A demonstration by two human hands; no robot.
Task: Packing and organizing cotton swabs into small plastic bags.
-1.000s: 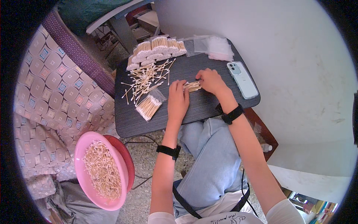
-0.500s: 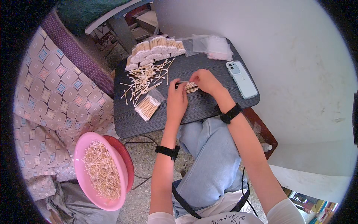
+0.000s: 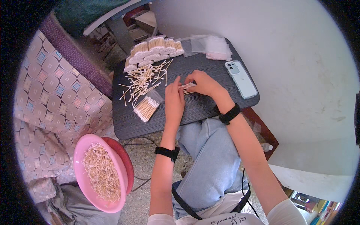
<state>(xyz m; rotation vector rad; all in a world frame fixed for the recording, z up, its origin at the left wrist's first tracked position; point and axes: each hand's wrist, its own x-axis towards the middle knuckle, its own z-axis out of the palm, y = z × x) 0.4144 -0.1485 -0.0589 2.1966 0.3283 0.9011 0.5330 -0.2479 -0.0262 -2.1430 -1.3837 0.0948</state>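
A small bunch of cotton swabs [image 3: 188, 87] lies between my two hands, low over the dark table. My left hand [image 3: 174, 98] closes on the bunch's left end, its fingers close together. At the other end, my right hand [image 3: 204, 82] pinches the swabs with bent fingers; the fingertips partly cover them. To the left of my left hand rests a clear plastic bag filled with cotton swabs [image 3: 147, 108], its flap end toward the far right. Beyond it is a loose, crisscrossed heap of cotton swabs [image 3: 147, 78].
Stacked packs of cotton swabs [image 3: 155, 47] line the table's [image 3: 210, 108] far edge. Beside them lie flat clear bags [image 3: 217, 48]. A phone [image 3: 242, 80] rests at the right. Left and below, a pink basin [image 3: 79, 150] full of swabs stands on a red stool [image 3: 128, 168].
My fingers have come closer together round the bunch of swabs. My left hand has turned slightly and its fingers have straightened; the loose heap and filled bag stay put.
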